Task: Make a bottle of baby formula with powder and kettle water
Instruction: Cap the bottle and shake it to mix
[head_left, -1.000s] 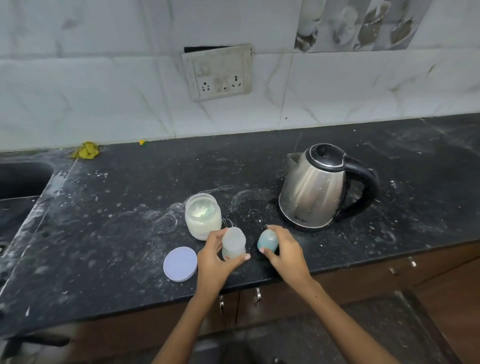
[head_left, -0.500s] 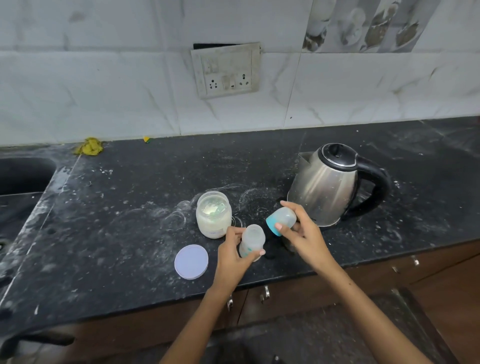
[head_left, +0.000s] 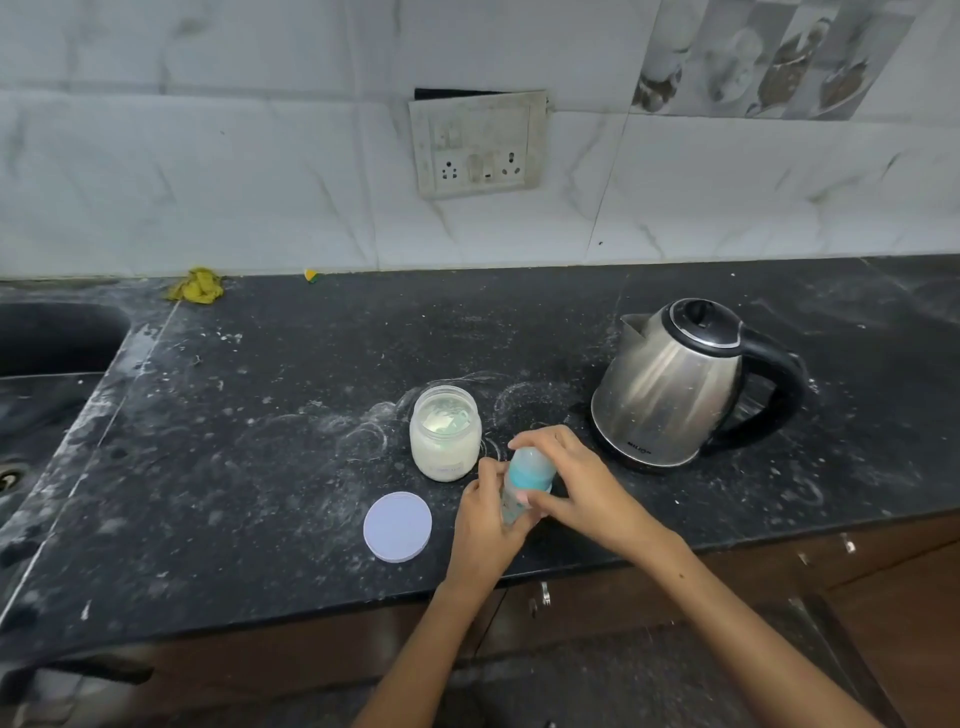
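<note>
Head view, A: Which step is this view showing?

B: The left hand (head_left: 480, 525) is gripping the body of the baby bottle (head_left: 514, 506), which is standing near the front edge of the dark desk (head_left: 234, 467), just in front of the open powder jar (head_left: 445, 432). The right hand (head_left: 576, 483) is curling its fingers around the teal cap (head_left: 530, 470) and is seating it on the bottle's neck. Judging from this, the capping step is under way.

A: How is it best done?

B: The left hand should be holding the bottle upright and firm against the desk while the right hand is setting the cap square on the threads before turning; a tilted start risks cross-threading and a leak when shaking. Whether the bottle is holding liquid cannot be told, since both hands are covering most of it.

A: What else is lying nearby?

B: The jar's pale round lid (head_left: 397, 526) is lying flat on the desk, left of the left hand. The steel kettle (head_left: 670, 384) is standing to the right, its lid closed and its black handle pointing right.

A: Is any writing readable?

B: A small dark mark is showing low on the kettle's wall, too small to read. Faint printing is showing on the jar and on the bottle, also illegible. The wall socket plate (head_left: 478, 143) is carrying no legible text.
</note>
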